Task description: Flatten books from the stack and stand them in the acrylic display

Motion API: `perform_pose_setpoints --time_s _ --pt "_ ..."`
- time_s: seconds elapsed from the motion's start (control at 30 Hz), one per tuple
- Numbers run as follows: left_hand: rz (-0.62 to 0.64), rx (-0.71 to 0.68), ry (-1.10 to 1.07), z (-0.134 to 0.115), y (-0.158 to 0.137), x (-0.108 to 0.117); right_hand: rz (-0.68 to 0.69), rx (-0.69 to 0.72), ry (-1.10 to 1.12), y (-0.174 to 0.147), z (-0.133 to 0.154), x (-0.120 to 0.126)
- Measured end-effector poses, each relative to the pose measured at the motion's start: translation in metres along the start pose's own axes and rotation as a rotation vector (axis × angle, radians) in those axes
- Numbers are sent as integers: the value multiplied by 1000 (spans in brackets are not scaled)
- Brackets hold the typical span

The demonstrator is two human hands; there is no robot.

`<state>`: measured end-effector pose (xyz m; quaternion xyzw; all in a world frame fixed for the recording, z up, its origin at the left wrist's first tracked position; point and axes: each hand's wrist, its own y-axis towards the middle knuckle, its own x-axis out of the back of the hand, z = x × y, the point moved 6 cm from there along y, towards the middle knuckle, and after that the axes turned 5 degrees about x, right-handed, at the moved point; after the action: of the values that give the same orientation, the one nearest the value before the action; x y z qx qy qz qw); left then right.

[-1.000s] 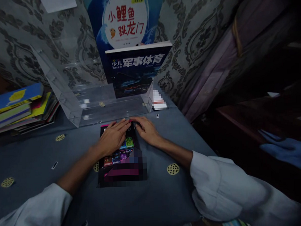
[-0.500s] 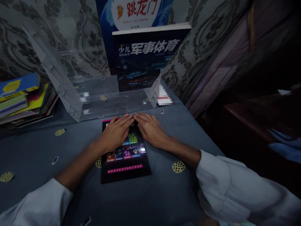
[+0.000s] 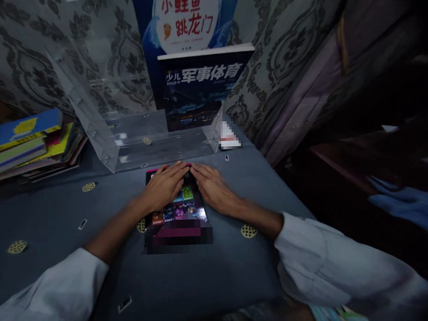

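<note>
A black book (image 3: 180,212) with small coloured pictures lies flat on the blue-grey tablecloth (image 3: 190,283); its near part is pixelated. Across its upper left rests my left hand (image 3: 167,184), palm down with the fingers stretched out. My right hand (image 3: 215,188) lies on the upper right edge of the book, its fingers extended too. The fingertips of both hands come close together at the far edge. Just beyond them stands a clear acrylic book rack (image 3: 136,156), which holds a dark blue book (image 3: 198,98) upright at its right side.
A taller blue book (image 3: 184,21) stands behind the dark one, near the patterned wall covering. Several books form a stack (image 3: 27,139) at the left. A pixelated white item (image 3: 229,136) sits by the rack's right end. The table's right edge borders a dark area with blue cloth (image 3: 408,205).
The camera view has shifted slightly, bringing more of the tall blue book into sight. Both hands keep their places on the black book.
</note>
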<state>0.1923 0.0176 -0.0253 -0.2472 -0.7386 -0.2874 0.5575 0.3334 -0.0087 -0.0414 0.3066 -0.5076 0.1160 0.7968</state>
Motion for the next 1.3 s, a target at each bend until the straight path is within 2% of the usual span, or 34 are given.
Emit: perform_pose_setpoints --time_s 0.17,0.3,0.6,0.87,1.07,1.3 --pt "37 22 -12 3 3 -1 30 79 15 -24 13 4" --pt "58 -13 -12 -3 5 -4 26 112 41 -35 19 9" --pt "35 -66 5 -7 7 -3 15 120 65 -32 19 12" --pt "3 -61 -21 -10 5 0 26 120 66 -33 22 15" --pt "3 -166 -65 -15 0 4 17 133 78 -37 31 25" --pt "2 -188 -64 -18 -2 5 25 135 61 -33 32 25"
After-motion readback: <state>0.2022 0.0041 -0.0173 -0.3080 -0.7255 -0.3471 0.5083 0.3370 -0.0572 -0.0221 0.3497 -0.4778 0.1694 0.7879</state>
